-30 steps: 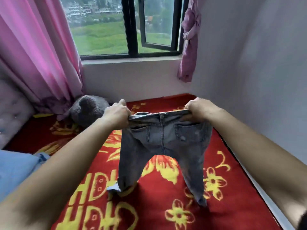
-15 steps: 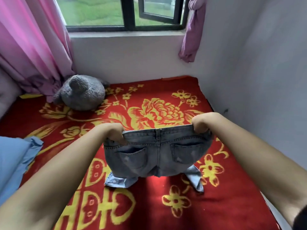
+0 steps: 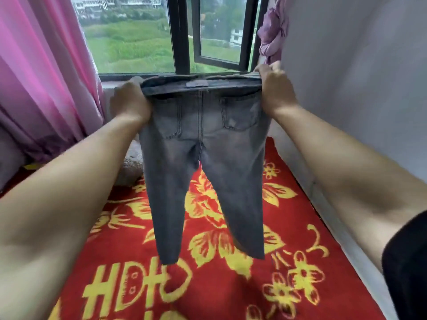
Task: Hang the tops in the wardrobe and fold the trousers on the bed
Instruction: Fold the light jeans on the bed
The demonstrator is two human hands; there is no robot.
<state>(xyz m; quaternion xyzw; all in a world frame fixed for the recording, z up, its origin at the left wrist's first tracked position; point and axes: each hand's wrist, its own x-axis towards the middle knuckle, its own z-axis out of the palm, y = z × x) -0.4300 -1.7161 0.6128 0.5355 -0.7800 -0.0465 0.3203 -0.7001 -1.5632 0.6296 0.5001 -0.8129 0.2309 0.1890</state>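
Jeans (image 3: 203,146) now higher against window (image 3: 138,42), waistband (image 3: 201,85) tight in both curled hands (image 3: 129,100) (image 3: 277,91), hems (image 3: 169,257) above red blanket (image 3: 231,296).

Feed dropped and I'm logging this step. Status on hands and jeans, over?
Left hand and right hand grip the waistband ends. Jeans held up, legs hanging straight over the red bedspread. Nothing between them.

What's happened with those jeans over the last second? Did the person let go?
The jeans were dipped until the legs crumpled on the red blanket, then lifted high; now both legs hang straight and appear clear of it. Nothing was let go: the left hand and right hand still hold the waistband corners, back pockets facing the camera.
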